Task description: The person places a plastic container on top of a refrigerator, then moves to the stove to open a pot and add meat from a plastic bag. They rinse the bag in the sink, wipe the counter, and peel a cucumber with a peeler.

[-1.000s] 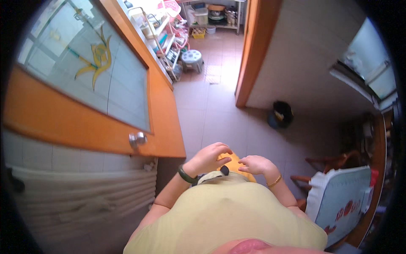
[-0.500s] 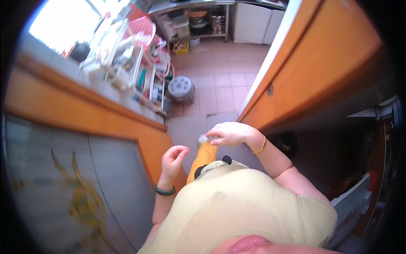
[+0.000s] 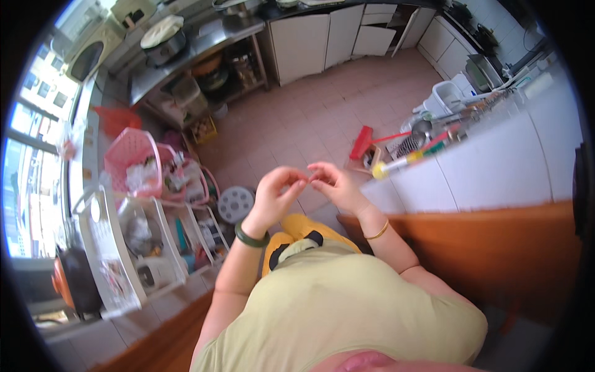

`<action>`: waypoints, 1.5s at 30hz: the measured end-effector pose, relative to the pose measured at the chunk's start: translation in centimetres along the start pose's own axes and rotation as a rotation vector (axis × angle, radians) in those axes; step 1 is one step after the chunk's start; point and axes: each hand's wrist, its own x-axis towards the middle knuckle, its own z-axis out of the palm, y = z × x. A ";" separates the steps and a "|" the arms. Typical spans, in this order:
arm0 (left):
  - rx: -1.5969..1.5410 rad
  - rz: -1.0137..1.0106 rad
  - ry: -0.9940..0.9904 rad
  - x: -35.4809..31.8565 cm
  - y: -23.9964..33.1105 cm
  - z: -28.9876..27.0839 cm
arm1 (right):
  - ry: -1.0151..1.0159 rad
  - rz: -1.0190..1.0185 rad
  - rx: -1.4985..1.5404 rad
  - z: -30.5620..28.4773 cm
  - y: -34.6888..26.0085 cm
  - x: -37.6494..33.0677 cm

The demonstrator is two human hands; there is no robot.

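Both of my hands are raised in front of my body, with their fingertips almost meeting. My left hand (image 3: 277, 194) has loosely bent fingers and its thumb a little apart from them; a dark green bangle (image 3: 251, 237) circles that wrist. Opposite it, my right hand (image 3: 339, 188) is also loosely curved, thumb and fingers apart, with a thin gold bracelet (image 3: 379, 230) on the wrist. I see no object in either hand. Beyond the left hand, on the floor, stands a round grey stool (image 3: 235, 204) with holes in its top.
At the left are a white shelf rack (image 3: 111, 260) and a pink basket (image 3: 133, 158). A metal counter (image 3: 211, 43) and white cabinets (image 3: 300, 49) line the far side. A red dustpan (image 3: 361, 142) lies on the floor near a tiled ledge (image 3: 471, 180) holding utensils. Orange-brown wood (image 3: 471, 242) borders the right.
I have moved forward through the doorway, and more of the kitchen shows. My hands have come up and closer together, fingertips nearly touching.
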 end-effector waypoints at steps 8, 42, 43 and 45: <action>-0.032 -0.574 0.175 7.0 -11.7 -16.0 | -0.145 0.002 -0.155 -1.4 -1.1 20.4; 0.562 -0.196 -0.994 122.6 -31.6 23.6 | 0.579 -0.017 0.628 -87.5 -0.4 68.3; 0.610 -0.148 -1.014 126.0 -32.0 26.2 | 0.584 0.018 0.603 -91.0 0.3 68.9; 0.491 -0.145 -0.947 133.2 -32.7 32.0 | 0.654 0.153 0.720 -96.7 0.5 70.2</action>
